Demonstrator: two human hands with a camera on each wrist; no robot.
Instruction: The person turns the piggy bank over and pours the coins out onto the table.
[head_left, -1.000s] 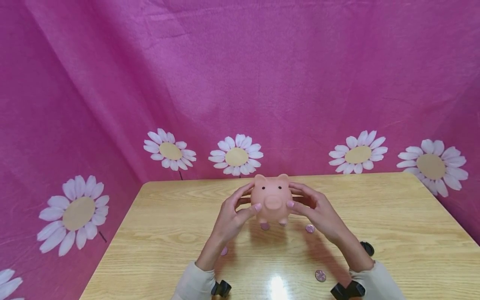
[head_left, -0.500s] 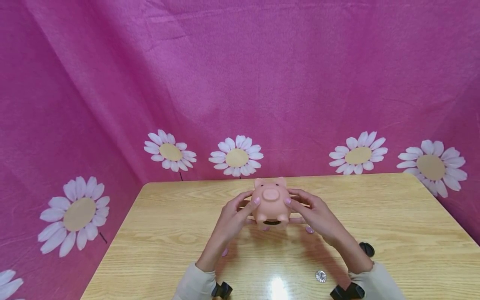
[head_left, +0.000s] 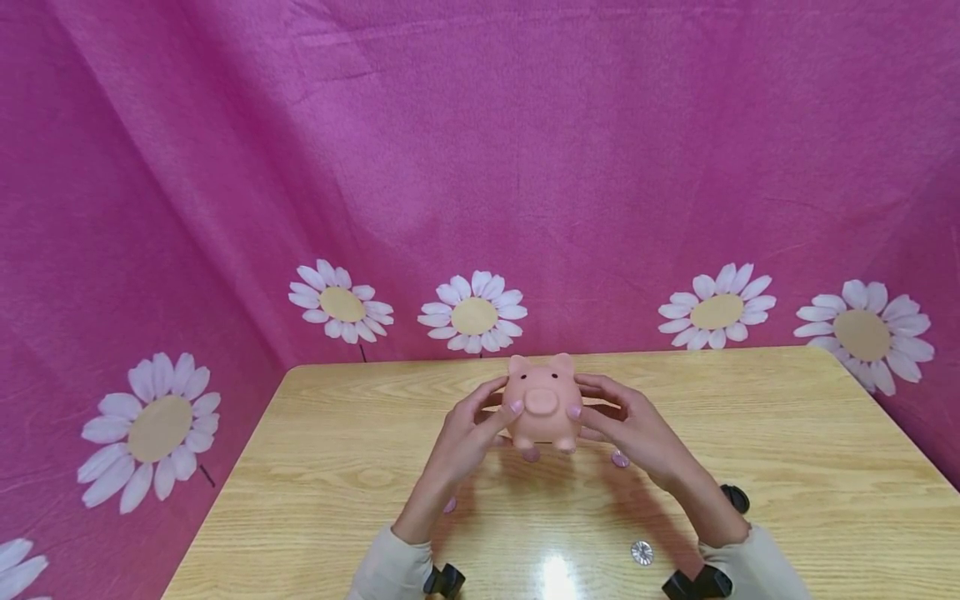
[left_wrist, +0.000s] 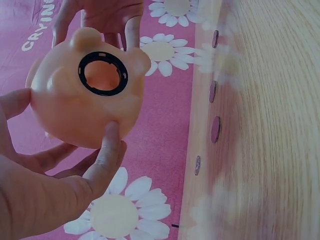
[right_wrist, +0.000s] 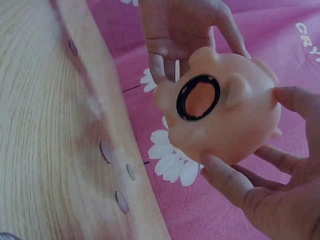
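A pink piggy bank (head_left: pixel 542 408) faces the head camera, raised above the wooden table. My left hand (head_left: pixel 467 433) grips one side of it, thumb on the front and fingers behind. On the other side my right hand (head_left: pixel 639 429) holds it the same way. Both wrist views show its underside, where a black ring (left_wrist: pixel 82 74) surrounds an uncovered round hole. Beneath and around it, silver coins lie on the table, among them one coin (head_left: pixel 620 458) by the right thumb and another coin (head_left: pixel 642 552) nearer the front.
A small black round piece (head_left: pixel 736 498) lies on the wooden table (head_left: pixel 810 433) beside the right forearm. Behind the table hangs a pink cloth (head_left: pixel 585 167) with white daisies. Black straps (head_left: pixel 697 582) are on the wrists.
Half a second ago the piggy bank was tipped back, snout up and black ring toward the head camera. Now it has swung level again. Both hands keep their grip.
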